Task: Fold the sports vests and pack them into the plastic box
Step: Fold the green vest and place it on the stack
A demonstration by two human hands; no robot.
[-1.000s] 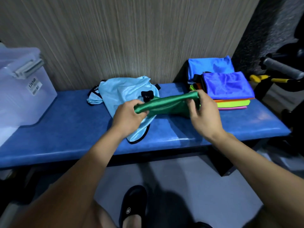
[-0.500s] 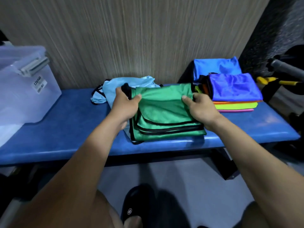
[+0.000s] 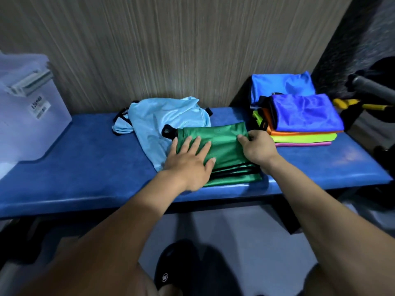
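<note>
At the far left the plastic box (image 3: 32,116) stands on the bench (image 3: 85,167), well apart from the work, so any folded vest has a long carry and could slump open if lifted by one edge. Right of it a light blue vest (image 3: 162,118) lies crumpled and unfolded against the wall, its near edge running under the green vest (image 3: 215,146); dragging the green one could pull the blue one along or snag the black trim of both. The left hand (image 3: 190,161) lies flat on the green vest's left part, fingers straight and spread, pressing rather than gripping. The fabric looks slick, so a sideways push may shift the top layer and skew the fold, and the black-edged layers showing at the near edge could fan out. The right hand (image 3: 258,148) has its fingers curled over the vest's right edge, seemingly pinching it; a pull there against the pressing hand could drag the fold open. The vest sits near the bench's front edge and might slide off. Just right of that hand a stack (image 3: 303,124) of folded vests rests on the bench, close enough for an elbow or wrist to knock it.
</note>
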